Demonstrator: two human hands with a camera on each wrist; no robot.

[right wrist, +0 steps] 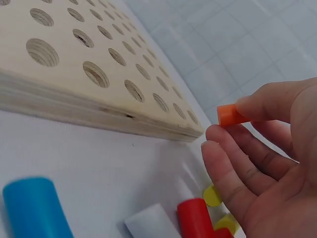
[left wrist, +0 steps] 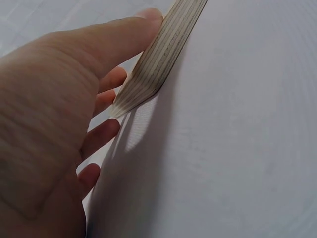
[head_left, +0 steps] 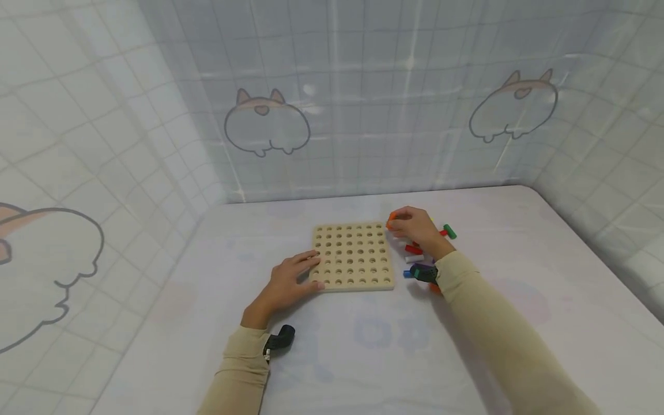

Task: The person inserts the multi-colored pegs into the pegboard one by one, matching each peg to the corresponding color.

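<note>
A square wooden pegboard [head_left: 344, 257] with rows of round holes lies flat on the table. At its left side, my left hand [head_left: 287, 279] rests with thumb and fingertips touching the board around the near-left corner. Beyond the far-right corner, my right hand [head_left: 417, 226] pinches a short orange peg [right wrist: 229, 115] between thumb and fingers. The orange peg is above the table, apart from the board's holes. Below the right hand lie a red peg [head_left: 413, 249], a white peg [head_left: 414, 259] and a blue peg [right wrist: 37, 208]. All the visible holes hold no pegs.
A green peg [head_left: 449, 231] lies right of the right hand, and another orange peg [head_left: 434, 288] shows beside the right sleeve. Yellow pegs [right wrist: 213, 196] are partly hidden by the right fingers. A tiled-pattern curtain [head_left: 363, 138] rises behind the white table [head_left: 342, 357].
</note>
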